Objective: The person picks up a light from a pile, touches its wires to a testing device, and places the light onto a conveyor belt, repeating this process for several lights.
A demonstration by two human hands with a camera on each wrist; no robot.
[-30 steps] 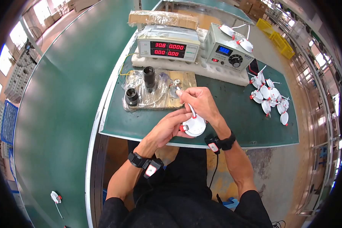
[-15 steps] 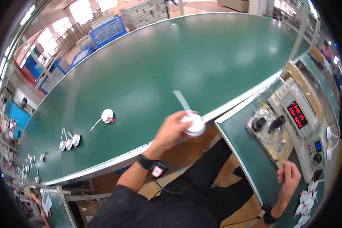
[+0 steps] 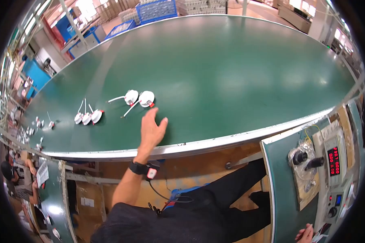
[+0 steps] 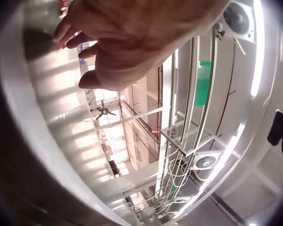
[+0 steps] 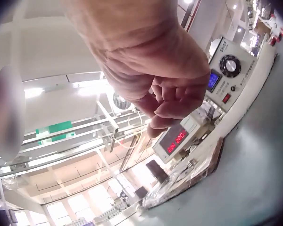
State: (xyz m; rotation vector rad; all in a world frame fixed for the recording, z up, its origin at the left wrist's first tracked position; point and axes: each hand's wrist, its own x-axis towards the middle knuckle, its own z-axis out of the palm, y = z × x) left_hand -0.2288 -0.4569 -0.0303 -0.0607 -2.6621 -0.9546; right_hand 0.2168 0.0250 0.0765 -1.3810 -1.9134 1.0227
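Just beyond the left grip (image 3: 152, 130) lies a lamp (image 3: 146, 98).

head: above, looks down, wide | wrists: tight under left hand (image 4: 132, 42), right hand (image 5: 151, 70), look up | meter (image 3: 334, 156) shared by head, right wrist

I could read nothing for certain: the meter (image 3: 333, 157) at my bench's (image 3: 278, 182) far edge showed red digits, the dial box (image 5: 225, 70) a blue display, all too small and blurred.
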